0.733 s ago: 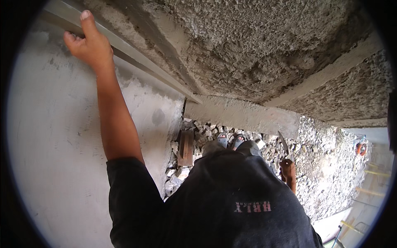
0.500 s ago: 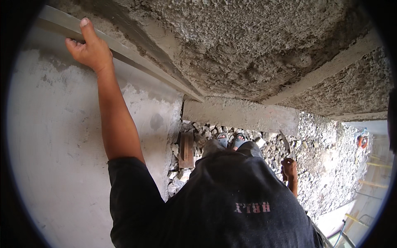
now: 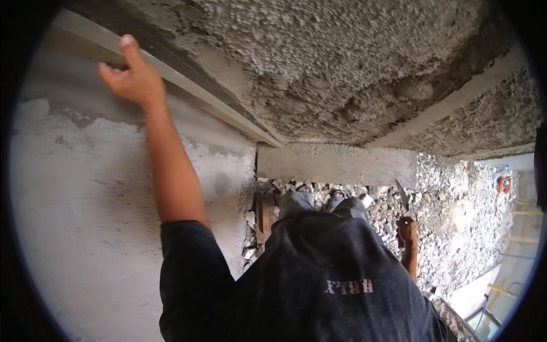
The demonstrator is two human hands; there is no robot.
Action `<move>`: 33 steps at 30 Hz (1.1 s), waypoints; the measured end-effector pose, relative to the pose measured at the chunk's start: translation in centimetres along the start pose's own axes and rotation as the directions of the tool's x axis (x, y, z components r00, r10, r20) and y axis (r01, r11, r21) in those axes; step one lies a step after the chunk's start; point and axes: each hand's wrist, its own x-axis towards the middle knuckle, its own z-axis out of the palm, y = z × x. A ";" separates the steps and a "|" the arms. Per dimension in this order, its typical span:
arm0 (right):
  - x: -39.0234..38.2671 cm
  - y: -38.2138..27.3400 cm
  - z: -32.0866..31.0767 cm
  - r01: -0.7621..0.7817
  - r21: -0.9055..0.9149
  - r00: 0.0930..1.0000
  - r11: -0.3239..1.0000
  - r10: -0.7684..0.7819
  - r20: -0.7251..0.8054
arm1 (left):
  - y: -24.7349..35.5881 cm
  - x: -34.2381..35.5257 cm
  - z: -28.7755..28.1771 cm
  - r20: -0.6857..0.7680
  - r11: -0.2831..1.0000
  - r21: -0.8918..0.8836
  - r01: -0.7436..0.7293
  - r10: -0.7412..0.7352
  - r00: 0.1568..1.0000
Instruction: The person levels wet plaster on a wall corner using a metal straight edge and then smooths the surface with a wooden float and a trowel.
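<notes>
Smooth grey plaster [image 3: 85, 239] across the left of the frame, damp and even, ragged where it meets a darker band above. Upper left: left hand [image 3: 132, 77] raised, fingers loosely curled and forefinger pointing up, pressed to a long pale straightedge [image 3: 199, 94] that runs diagonally down toward the centre; not wrapped around it, more laid against its flat face. Bare forearm dropping from there to a black sleeve at lower centre-left. Above and right of the straightedge, coarse pebbly render [image 3: 342, 62], lumpy and unsmoothed, crossed by a flat troweled strip [image 3: 456, 102] at upper right. Centre: a smooth rectangular concrete block face [image 3: 336, 165], a reddish board [image 3: 265, 216] just below its left end, loose grey rubble [image 3: 450, 211] spread around. Lower right of centre: right hand [image 3: 406, 231] hanging low, closed around the handle of a trowel [image 3: 401, 196], thin pointed metal blade aimed up toward the block. Far right edge: an orange ring [image 3: 504, 183], small and blurred.
</notes>
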 end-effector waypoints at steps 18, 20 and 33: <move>3.8 1.4 9.3 0.217 -0.150 0.976 0.965 -0.214 0.036 | -3.9 1.3 1.4 0.116 0.947 0.268 -0.174 0.148 0.982; 5.2 2.0 9.8 0.259 -0.161 0.965 0.952 -0.247 0.093 | -3.6 1.3 0.3 0.120 0.909 0.337 -0.245 0.217 0.969; 9.8 6.4 8.5 0.333 -0.263 0.922 0.906 -0.254 0.293 | -1.5 4.6 2.4 0.106 0.858 0.336 -0.388 0.375 0.921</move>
